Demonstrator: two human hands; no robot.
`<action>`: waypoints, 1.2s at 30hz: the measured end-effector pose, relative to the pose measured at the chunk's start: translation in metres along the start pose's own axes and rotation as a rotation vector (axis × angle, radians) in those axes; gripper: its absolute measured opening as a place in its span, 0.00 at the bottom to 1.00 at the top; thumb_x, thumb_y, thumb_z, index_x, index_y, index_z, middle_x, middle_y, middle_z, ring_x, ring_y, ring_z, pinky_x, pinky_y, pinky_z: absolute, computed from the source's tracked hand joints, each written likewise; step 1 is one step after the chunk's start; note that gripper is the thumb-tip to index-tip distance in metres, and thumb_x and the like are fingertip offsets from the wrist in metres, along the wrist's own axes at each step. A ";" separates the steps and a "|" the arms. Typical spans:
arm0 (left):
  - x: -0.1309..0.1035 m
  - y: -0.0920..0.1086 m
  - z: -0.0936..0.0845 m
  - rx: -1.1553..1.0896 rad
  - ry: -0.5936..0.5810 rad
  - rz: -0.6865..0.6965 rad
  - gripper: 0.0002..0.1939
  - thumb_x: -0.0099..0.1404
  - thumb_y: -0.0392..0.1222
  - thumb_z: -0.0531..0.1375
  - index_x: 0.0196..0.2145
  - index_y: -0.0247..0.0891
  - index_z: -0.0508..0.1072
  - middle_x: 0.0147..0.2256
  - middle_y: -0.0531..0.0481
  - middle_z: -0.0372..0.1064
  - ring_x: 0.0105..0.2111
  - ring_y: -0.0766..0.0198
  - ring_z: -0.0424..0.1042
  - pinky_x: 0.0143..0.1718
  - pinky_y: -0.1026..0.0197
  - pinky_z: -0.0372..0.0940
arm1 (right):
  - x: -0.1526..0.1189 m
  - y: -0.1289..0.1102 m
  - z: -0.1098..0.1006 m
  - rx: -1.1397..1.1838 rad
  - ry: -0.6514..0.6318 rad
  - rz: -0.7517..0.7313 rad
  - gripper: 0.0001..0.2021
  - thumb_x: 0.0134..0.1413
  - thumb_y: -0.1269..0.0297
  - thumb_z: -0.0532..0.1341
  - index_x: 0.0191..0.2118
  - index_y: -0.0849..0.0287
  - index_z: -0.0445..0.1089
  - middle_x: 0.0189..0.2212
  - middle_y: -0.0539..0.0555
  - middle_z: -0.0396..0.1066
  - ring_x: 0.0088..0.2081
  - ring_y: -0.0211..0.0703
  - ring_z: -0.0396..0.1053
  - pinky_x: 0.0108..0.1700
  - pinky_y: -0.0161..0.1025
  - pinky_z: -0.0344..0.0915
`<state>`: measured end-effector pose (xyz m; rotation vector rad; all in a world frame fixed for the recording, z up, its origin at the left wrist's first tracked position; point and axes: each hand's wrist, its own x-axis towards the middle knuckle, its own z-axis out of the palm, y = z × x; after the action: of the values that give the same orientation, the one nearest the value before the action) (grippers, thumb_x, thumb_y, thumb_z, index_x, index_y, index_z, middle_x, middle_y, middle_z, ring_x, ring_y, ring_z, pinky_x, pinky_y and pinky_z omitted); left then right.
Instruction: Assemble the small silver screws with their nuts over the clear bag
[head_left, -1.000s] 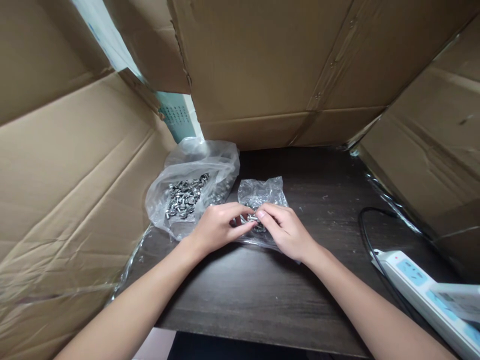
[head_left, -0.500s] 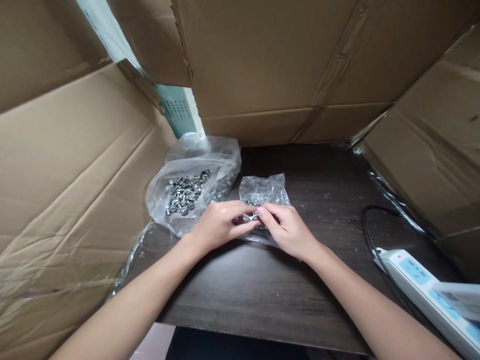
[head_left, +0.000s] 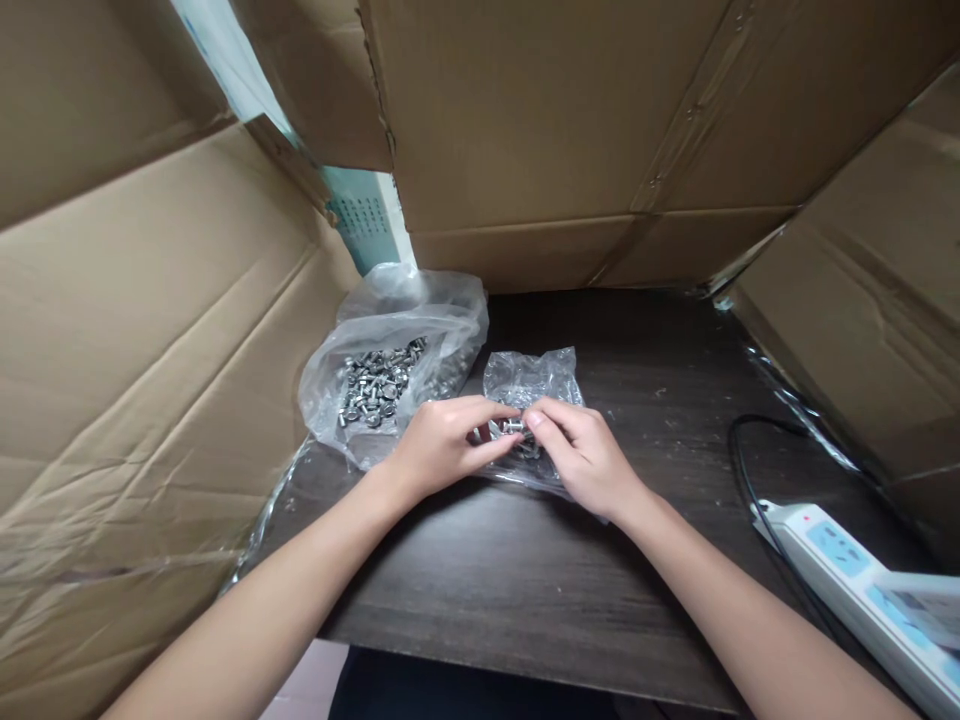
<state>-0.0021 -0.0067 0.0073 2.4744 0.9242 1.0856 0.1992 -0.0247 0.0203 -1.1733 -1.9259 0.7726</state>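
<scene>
A small silver bolt [head_left: 511,426] lies level between my two hands, over the small clear plastic bag. My right hand [head_left: 589,450] pinches one end of it between thumb and forefinger, its other fingers curled. My left hand [head_left: 446,440] curves around the bolt from the left, thumb and forefinger apart with a gap about it. Beneath the fingers, the small plastic bag [head_left: 534,375] lies on the dark table with more metal pieces on it, partly hidden by my hands. Behind my left hand, a larger clear bag [head_left: 326,375] stands gaping, with many loose bolts [head_left: 379,385] inside.
Cardboard walls [head_left: 525,120] enclose the dark wooden table [head_left: 480,580] at the back and both sides. At the right edge lies a white power strip [head_left: 817,540] with a black cable [head_left: 735,450] looping beside it.
My left thumb and forefinger have spread a little, so more of the bolt shows. The whole view has shifted slightly; the bags stay in place.
</scene>
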 end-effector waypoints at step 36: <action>-0.001 -0.003 0.003 -0.001 -0.002 -0.010 0.08 0.68 0.41 0.64 0.42 0.35 0.78 0.33 0.51 0.78 0.26 0.69 0.74 0.30 0.67 0.67 | -0.002 0.000 0.001 -0.001 -0.017 0.009 0.13 0.66 0.61 0.55 0.31 0.59 0.70 0.24 0.49 0.68 0.27 0.37 0.63 0.31 0.35 0.58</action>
<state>-0.0019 -0.0053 0.0034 2.4673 0.9345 1.0792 0.1987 -0.0263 0.0191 -1.1796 -1.9367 0.7891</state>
